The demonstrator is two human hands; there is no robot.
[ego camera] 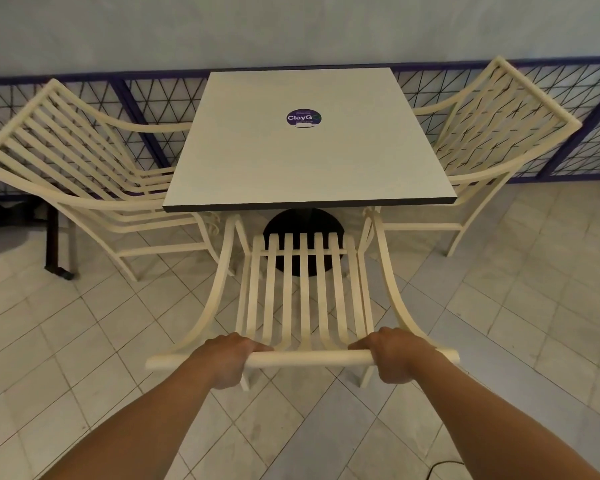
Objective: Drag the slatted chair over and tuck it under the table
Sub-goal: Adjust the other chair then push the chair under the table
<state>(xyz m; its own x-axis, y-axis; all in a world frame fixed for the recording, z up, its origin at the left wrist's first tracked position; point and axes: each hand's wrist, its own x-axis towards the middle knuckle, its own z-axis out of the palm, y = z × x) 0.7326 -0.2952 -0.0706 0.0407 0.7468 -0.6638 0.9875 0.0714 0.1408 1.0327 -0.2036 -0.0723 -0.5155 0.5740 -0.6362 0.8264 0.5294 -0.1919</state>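
- Slatted chair (303, 289): cream, curved arms, seat front under the table (309, 157) near edge
- My left hand (227, 358) and right hand (397, 355) each grip its top rail

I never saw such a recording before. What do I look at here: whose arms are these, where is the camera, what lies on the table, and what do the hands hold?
There is no machine here. A person wears a wide-angle camera on the head, so the one picture looks forward and down, and the two arms are that person's own. The left hand and the right hand each grip the top rail of a cream slatted chair, one near each end. The chair faces a white table; its front reaches the table's near edge, and most of the seat lies outside it. On the table I see only a round purple sticker. Two similar chairs stand at its sides, a left chair and a right chair.
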